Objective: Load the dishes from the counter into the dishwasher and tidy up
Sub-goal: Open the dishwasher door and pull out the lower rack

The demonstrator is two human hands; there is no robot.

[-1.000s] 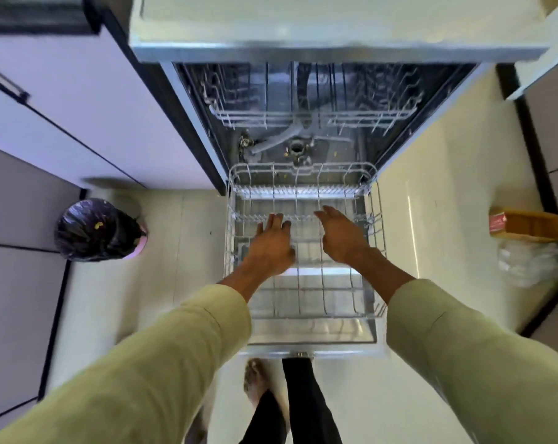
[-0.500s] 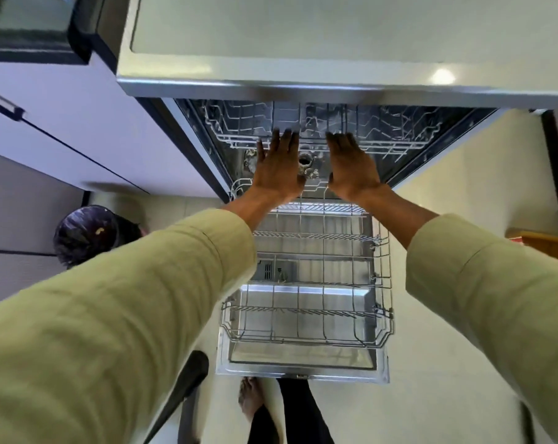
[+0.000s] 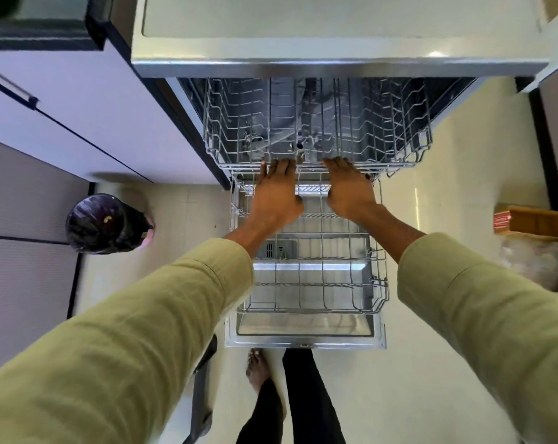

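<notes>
Both hands, left hand [image 3: 276,193] and right hand [image 3: 349,190], lay on front rail of empty grey wire upper rack [image 3: 316,123]; fingers curled over rail, gripping it. Empty wire lower rack [image 3: 312,277] sat on open steel dishwasher door [image 3: 304,341]. No dishes visible. Risk: uneven pull could skew rack on runners. Black-lined round bin [image 3: 106,224] and brown cardboard box [image 3: 532,221] stood on floor beside door.

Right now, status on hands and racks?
Left hand and right hand both gripping the upper rack front rail. Lower rack out on the open door, no dishes visible. Nothing in the way.
</notes>
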